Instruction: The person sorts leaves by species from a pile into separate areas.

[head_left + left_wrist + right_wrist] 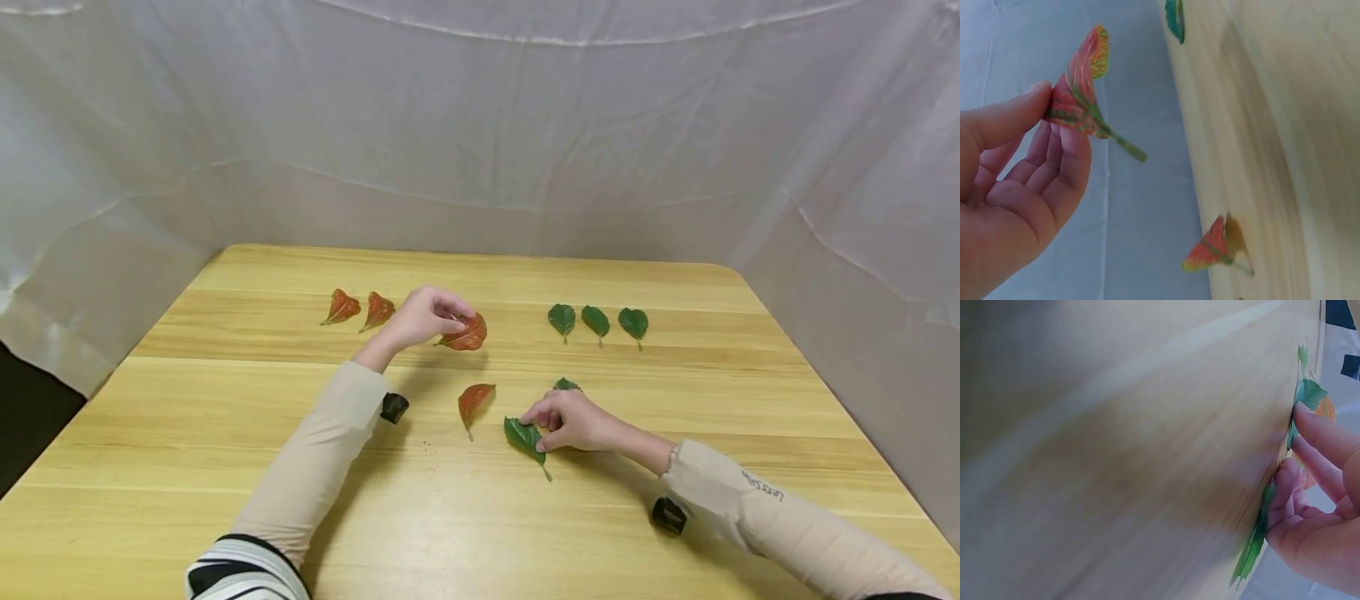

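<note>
My left hand [429, 318] pinches a red leaf [470, 333] between thumb and fingers, held above the table. In the left wrist view this red leaf [1079, 94] shows its green stem pointing down. My right hand [573, 421] has thumb and fingertips at the two sides of a green leaf [522, 437], low over the wood. Another green leaf [567, 384] lies just behind the right hand, partly hidden by it; in the right wrist view that leaf [1252, 544] is under the hand's edge. Between the hands lies a red leaf [475, 404].
Two red leaves [342, 306] lie at the back left of the wooden table [247, 467]. A row of three green leaves [596, 321] lies at the back right. Pale hanging cloth [480, 125] surrounds the table's back and sides.
</note>
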`<state>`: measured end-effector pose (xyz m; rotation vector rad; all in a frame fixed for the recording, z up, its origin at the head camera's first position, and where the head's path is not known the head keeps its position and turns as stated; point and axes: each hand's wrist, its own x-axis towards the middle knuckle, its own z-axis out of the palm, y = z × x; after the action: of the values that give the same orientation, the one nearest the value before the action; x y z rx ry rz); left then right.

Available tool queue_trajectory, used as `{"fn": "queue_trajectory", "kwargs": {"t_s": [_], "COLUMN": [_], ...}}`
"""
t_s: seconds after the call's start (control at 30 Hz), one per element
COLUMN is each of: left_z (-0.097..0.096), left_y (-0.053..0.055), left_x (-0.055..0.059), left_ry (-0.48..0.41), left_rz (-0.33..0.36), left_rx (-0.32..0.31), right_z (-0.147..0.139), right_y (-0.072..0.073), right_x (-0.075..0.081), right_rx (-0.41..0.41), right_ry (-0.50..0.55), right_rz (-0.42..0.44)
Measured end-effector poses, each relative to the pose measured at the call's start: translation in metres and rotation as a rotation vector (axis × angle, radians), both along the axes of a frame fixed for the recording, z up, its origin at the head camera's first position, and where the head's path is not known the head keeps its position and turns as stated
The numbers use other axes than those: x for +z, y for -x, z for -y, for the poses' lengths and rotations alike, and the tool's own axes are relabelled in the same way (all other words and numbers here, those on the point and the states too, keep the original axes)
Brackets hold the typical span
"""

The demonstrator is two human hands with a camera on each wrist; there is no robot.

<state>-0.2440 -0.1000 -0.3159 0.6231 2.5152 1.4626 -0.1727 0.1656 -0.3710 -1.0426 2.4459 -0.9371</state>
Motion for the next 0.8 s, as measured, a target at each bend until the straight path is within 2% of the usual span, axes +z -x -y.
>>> {"fn": "queue_trajectory", "kwargs": {"t_s": [0.13,0.37,0.67,0.8], "left_z": [0.014,0.036,0.074,0.089], "left_y": [-0.002,-0.004,-0.001,-0.003], "left_x": [0.004,0.01,0.006,0.007], "left_ry": [-0.026,-0.022,-0.032,-0.058], "left_rz": [0.022,0.064,0.093,0.111], "left_rx": [-0.017,0.047,0.116,0.123], "right_z": [0.0,0.0,0.0,0.0], "right_y": [0.0,0.0,0.0,0.0], "right_x": [-0.001,-0.001,0.001,0.0], "right_rx": [-0.001,-0.002,-0.002,-0.001], "right_ry": [-0.003,-0.002,-0.015,-0.012], "right_rz": [0.001,0.011,0.002,0.006]}}
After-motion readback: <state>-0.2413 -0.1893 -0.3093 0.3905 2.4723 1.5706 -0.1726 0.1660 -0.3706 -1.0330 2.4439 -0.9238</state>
